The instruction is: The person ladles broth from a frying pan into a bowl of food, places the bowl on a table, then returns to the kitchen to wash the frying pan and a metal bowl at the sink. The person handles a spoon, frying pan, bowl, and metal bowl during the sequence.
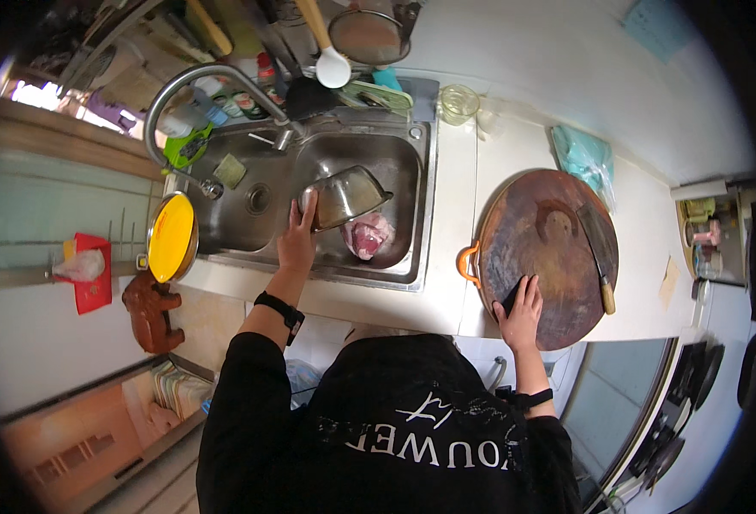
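In the right basin of a steel double sink (429, 212), my left hand (301, 231) holds a metal bowl (352, 193) tilted on its side. A piece of raw meat (368, 235) lies in the same basin, just below the bowl's rim and partly behind it. My right hand (520, 315) rests with spread fingers near the front left edge of a round wooden chopping board (545, 263), touching a small dark thing I cannot make out. On the board's right side lies a cleaver (595, 241) with a wooden handle, apart from my hand.
A curved faucet (188, 74) arches over the left basin, where a sponge (229, 171) lies. A yellow oval dish (171, 238) stands left of the sink. Behind the board are a teal plastic bag (580, 154) and a glass (459, 105). An orange handle (468, 263) juts out beside the board.
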### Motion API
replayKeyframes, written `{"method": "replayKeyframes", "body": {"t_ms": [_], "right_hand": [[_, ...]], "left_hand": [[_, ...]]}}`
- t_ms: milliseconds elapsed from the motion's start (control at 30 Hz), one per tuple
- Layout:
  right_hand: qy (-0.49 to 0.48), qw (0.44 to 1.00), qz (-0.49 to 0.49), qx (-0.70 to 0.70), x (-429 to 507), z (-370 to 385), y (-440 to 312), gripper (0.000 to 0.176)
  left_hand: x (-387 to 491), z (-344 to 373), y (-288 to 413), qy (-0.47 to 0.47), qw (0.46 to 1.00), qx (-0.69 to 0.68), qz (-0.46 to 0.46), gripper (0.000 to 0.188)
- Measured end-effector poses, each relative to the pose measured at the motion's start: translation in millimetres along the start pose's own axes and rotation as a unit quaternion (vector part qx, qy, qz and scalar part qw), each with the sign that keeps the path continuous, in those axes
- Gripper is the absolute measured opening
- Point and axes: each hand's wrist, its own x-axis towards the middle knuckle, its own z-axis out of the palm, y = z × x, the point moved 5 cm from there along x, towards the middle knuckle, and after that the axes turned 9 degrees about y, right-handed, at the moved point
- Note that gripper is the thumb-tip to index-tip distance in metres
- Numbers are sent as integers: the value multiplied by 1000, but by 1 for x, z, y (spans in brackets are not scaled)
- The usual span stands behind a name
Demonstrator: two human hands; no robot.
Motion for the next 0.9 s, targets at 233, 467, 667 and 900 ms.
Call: {"method": "replayKeyframes", "body": {"t_ms": [233, 467, 667, 900], "right_hand": [[-14, 997, -61, 53, 10, -19, -19, 73], [-64, 958, -192, 202, 52, -38, -175, 53], [-159, 885, -262, 349, 145, 4, -385, 48], [-206, 865, -288, 355, 210, 94, -554, 58]], "left_hand": [[-24, -34, -23, 70, 985, -81, -132, 80], [-63, -26, -84, -147, 611, -571, -529, 42], [-83, -41, -154, -146, 481, -672, -544, 28], [-49, -29, -217, -91, 464, -684, -556, 36]]}}
